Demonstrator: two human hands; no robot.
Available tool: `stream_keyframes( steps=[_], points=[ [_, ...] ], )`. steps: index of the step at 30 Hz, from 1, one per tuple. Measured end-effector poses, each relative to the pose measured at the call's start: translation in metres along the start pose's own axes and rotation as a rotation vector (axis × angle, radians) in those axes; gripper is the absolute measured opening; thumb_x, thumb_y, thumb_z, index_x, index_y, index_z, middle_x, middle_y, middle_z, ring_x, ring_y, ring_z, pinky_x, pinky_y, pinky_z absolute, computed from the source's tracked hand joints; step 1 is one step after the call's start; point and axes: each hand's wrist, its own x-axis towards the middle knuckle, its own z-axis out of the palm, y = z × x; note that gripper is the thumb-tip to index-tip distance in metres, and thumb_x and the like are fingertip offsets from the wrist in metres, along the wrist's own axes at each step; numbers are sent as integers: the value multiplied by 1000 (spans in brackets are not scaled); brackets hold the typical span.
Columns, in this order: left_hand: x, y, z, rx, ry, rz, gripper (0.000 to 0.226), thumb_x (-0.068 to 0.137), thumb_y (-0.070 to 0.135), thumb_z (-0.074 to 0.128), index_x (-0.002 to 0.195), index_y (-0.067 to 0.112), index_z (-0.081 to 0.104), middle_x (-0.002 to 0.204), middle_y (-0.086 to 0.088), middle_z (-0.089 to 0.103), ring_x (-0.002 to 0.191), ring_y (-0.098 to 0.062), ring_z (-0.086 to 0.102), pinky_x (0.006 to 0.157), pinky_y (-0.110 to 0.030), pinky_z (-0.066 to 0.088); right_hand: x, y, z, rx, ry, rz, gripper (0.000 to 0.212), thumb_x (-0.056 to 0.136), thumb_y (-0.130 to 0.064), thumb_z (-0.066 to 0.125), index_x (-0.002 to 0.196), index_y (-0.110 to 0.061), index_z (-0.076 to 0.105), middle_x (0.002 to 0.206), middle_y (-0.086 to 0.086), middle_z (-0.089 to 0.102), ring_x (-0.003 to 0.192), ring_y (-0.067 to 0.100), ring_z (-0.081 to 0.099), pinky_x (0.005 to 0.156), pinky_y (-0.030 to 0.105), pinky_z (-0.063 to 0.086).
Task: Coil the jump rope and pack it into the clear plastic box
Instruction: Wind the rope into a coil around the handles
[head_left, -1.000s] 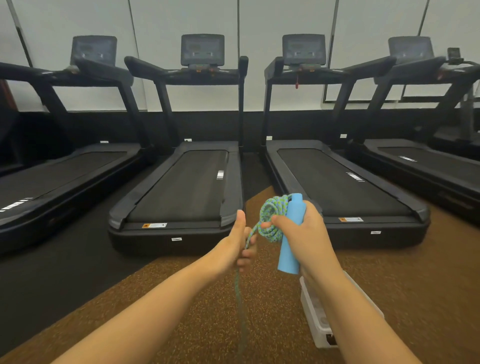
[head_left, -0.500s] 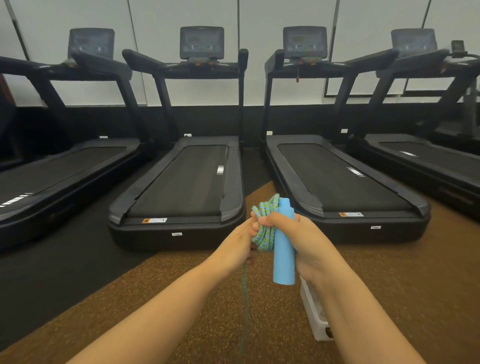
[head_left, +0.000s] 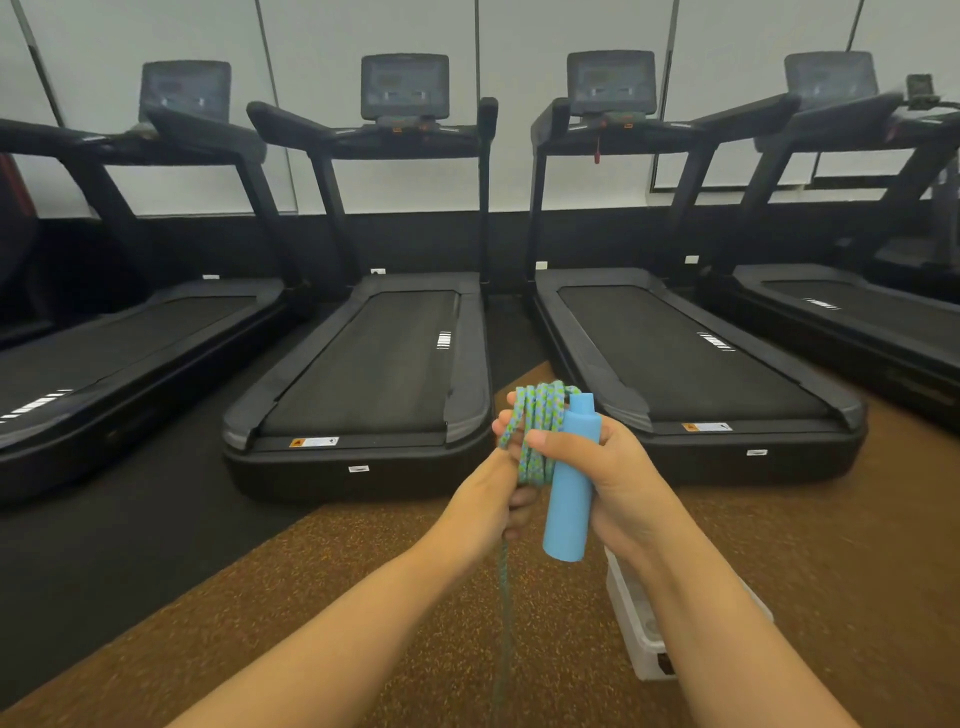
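Head view, centre frame: right grip (head_left: 613, 478) closed on blue handle (head_left: 569, 483), left grip (head_left: 498, 493) pinching rope (head_left: 537, 431); best wound snug, loops even, tail taut.

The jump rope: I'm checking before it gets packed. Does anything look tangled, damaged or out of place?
Nothing stands out. The rope is wound in neat loops beside the blue handle in the right hand; a loose tail runs down through the left hand.
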Motion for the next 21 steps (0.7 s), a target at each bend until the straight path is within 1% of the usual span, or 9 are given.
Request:
stream_keyframes(
  steps=[2,6,9,11,14,15,17,19,21],
  points=[
    [-1,-2,0,-11,-24,3,39,100,43,28,69,26,46,47,9,30,39,-6,24,46,-24,22,-1,2,-2,29,13,-12,25,75,-5,62,98,-8,72,98,12,75,94,22,71,76,32,59],
    [-6,-4,-3,-6,-114,39,31,97,47,31,80,27,48,52,11,33,41,-4,26,47,-22,25,-5,5,-2,-1,58,-30,34,75,-10,65,108,0,65,89,8,75,85,18,72,71,29,57],
    [-6,0,-10,34,-139,63,23,99,41,38,86,24,47,54,12,36,43,-4,25,47,-20,25,-4,2,-2,-57,72,-40,29,75,-11,70,103,-3,67,87,6,74,79,18,70,65,30,58],
    [-6,7,-14,6,-156,59,16,95,35,44,84,23,46,54,12,37,43,-4,24,45,-19,22,-2,-2,-4,-90,94,-49,21,74,-12,71,95,-8,71,85,4,74,75,15,68,65,25,56],
    [-5,17,-18,24,-165,30,17,97,30,37,83,23,45,58,9,35,42,-4,21,46,-22,15,0,-5,-7,-101,113,-36,21,73,-15,67,92,-13,74,90,4,74,83,15,67,75,28,53],
    [-5,18,-20,108,-162,29,23,100,29,33,82,24,46,60,8,34,42,-3,22,46,-22,15,1,-6,-9,-83,113,-28,22,73,-15,67,94,-13,73,90,4,74,86,17,67,78,31,52],
    [-4,16,-24,361,-181,56,29,101,31,31,80,28,50,61,10,35,43,-3,27,45,-20,20,1,-8,-10,-37,87,-1,25,74,-14,65,98,-12,72,90,6,74,87,20,67,72,35,52],
    [-8,13,-24,614,-247,74,34,101,32,36,74,37,56,63,10,39,50,-7,35,50,-24,30,2,-11,-9,-1,59,27,27,76,-12,66,103,-12,70,95,7,74,89,18,68,65,34,52],
    [-13,15,-21,837,-300,86,34,100,32,38,70,38,54,66,8,43,57,-10,38,57,-28,33,3,-12,-9,-25,58,30,27,82,-8,63,109,-11,65,101,7,75,92,15,70,67,30,55]
  ],
)
